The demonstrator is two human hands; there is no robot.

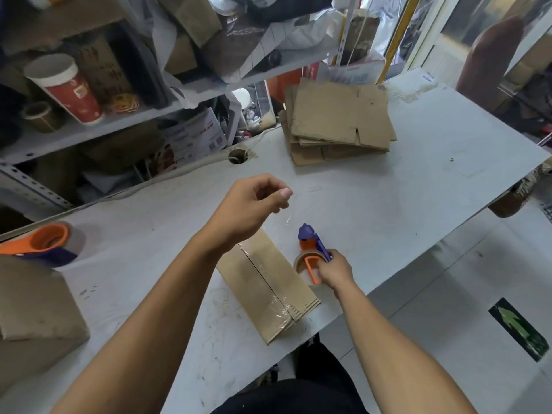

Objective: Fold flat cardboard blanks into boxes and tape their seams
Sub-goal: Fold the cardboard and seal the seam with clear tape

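— While the left hand (257, 201) hovers above the far end of the folded box (265, 282), fingers curled with thumb and forefinger pinched, what is it holding?

— I judge it pinches the free end of clear tape (287, 218), a faint glint below the thumb; the strip itself is barely visible.

— And the other hand?

— The right hand (334, 271) is clamped on the purple and orange tape dispenser (313, 258), just beside the box's right edge; the box lies on the tabletop (418, 180) near its front edge, its long seam already glossy with tape.

— How to finish well?

— Keep the strip taut; lay it down centred over the seam; press it over the far end so no bubble lifts; then cut against the dispenser's blade.

— More work waiting?

— A stack of flat cardboard blanks (337, 121) sits well apart at the far side.
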